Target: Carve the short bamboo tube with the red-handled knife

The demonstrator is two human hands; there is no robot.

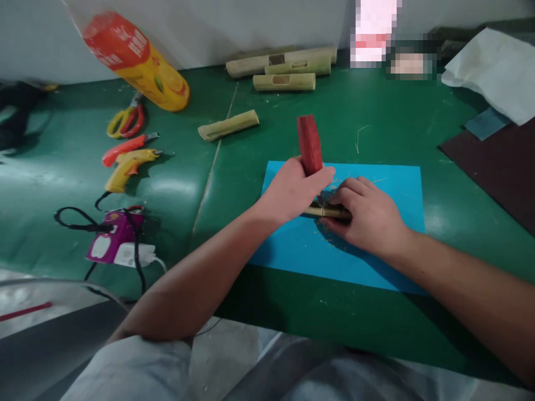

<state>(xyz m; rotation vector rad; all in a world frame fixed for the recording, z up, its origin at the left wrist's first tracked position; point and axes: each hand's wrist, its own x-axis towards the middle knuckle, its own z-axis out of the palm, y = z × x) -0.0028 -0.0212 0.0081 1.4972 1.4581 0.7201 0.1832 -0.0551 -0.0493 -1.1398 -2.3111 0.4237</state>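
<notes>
My left hand (295, 192) is closed around a tool with a thick red handle (309, 143). The handle points up and away from me, and its narrow dark working end comes down onto the bamboo, mostly hidden by my fingers. Beneath it, a short bamboo piece (324, 211) with a visible node lies across the blue sheet (301, 259). My right hand (368, 214) grips this bamboo at its right end, thumb on the near side and fingers on the far side. Small shavings are scattered on the sheet around both hands.
On the green table (251, 306), several cut bamboo tubes (284, 82) lie at the back. One bamboo piece (229, 125) rests nearer. At left are an orange-yellow bottle (142, 64), scissors (126, 121), a yellow glue gun (127, 169) and a purple power adapter (111, 236) with cables.
</notes>
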